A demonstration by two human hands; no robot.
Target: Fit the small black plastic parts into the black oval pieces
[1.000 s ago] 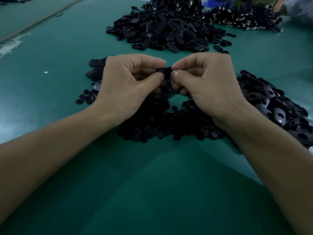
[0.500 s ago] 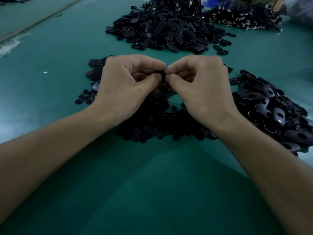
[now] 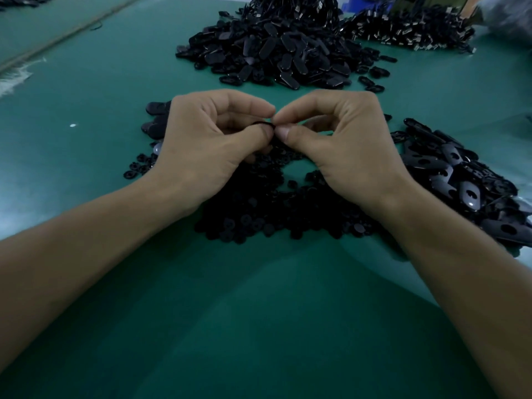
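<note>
My left hand (image 3: 207, 151) pinches a black oval piece (image 3: 262, 124) between thumb and forefinger above the green mat. My right hand (image 3: 342, 148) meets it fingertip to fingertip, thumb and forefinger pinched at the piece's right end; whether a small part sits between them is hidden. Under both hands lies a heap of small black plastic parts (image 3: 259, 214). A pile of oval pieces with holes (image 3: 460, 180) lies to the right of my right hand. A few more oval pieces (image 3: 157, 119) peek out behind my left hand.
A big mound of black oval pieces (image 3: 273, 53) stands farther back on the green mat (image 3: 259, 326). Another dark pile with metal bits (image 3: 408, 27) lies at the back right. A white speck (image 3: 72, 125) sits on the mat at left.
My right hand has shifted left, closing up to my left hand. The oval piece, plainly showing between the hands before, is now almost covered by the fingertips.
</note>
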